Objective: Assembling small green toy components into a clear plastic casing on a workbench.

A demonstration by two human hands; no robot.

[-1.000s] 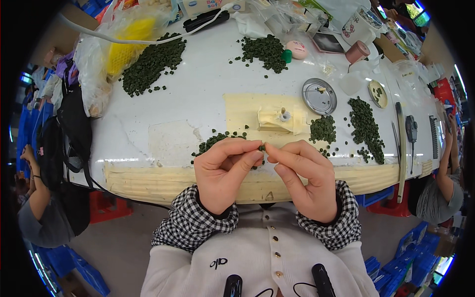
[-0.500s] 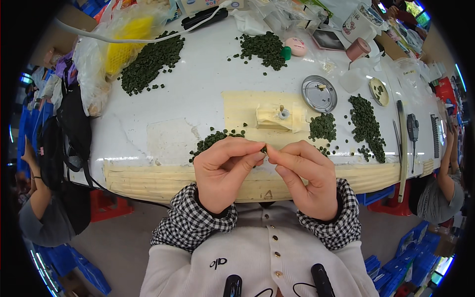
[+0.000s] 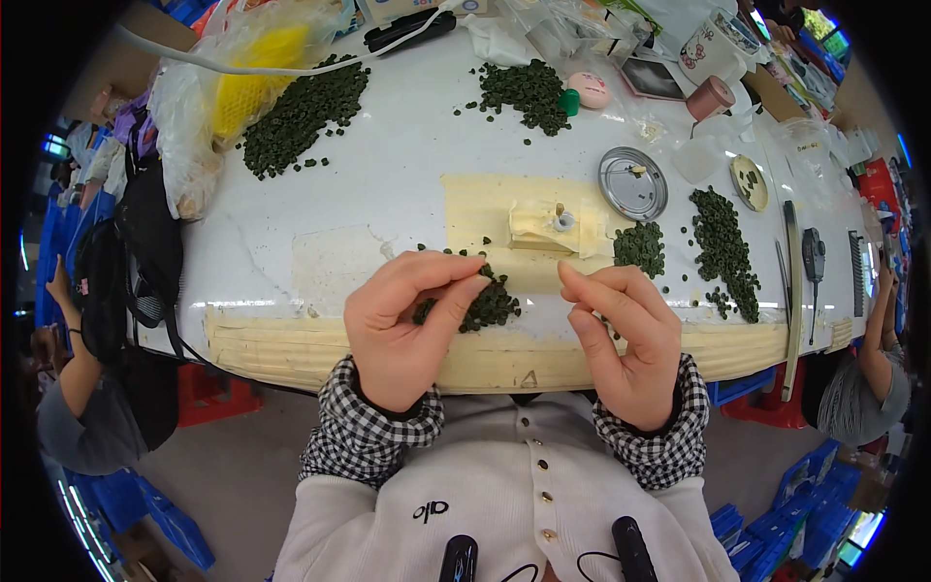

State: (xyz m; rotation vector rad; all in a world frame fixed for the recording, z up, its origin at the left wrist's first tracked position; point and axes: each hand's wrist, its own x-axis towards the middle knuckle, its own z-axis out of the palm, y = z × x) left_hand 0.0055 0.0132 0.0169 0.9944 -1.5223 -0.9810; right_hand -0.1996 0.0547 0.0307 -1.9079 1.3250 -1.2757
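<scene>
My left hand (image 3: pixel 407 325) hovers over the small heap of dark green pieces (image 3: pixel 482 303) at the near edge of the white counter (image 3: pixel 388 184), its fingers pinched together on something too small to tell; my right hand (image 3: pixel 626 335) is well apart from it, fingers loosely curled and holding nothing; the round metal lid (image 3: pixel 632 182) lies beyond.
</scene>
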